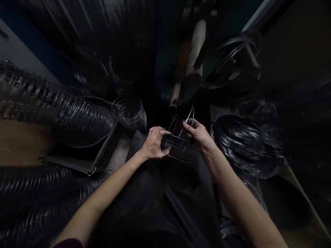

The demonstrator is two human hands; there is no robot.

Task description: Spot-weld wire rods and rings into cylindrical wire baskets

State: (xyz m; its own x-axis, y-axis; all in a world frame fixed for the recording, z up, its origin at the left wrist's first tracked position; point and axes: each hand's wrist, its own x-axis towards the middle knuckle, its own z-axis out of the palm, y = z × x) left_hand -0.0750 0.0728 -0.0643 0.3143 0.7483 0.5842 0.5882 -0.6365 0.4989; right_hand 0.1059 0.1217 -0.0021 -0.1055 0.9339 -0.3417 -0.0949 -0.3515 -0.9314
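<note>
Above my lap, my left hand (154, 143) grips the left side of a small wire frame (176, 142) made of thin crossing metal rods. Its thumb is below and its fingers above. To the right, my right hand (197, 133) pinches a bent piece of shiny wire (189, 113) between thumb and fingers. That wire curves up over the hand, and its lower end reaches the top of the frame. Whether the two are joined I cannot tell. Just beyond the hands is the dark tip of a machine arm (173, 101).
A long stack of wire rings (77, 110) lies at the left over a dark tray (89, 167), near a smaller wire coil (130, 112). At the right sits a pile of wire rings (243, 146). The machine's pale cylinder (198, 41) rises ahead.
</note>
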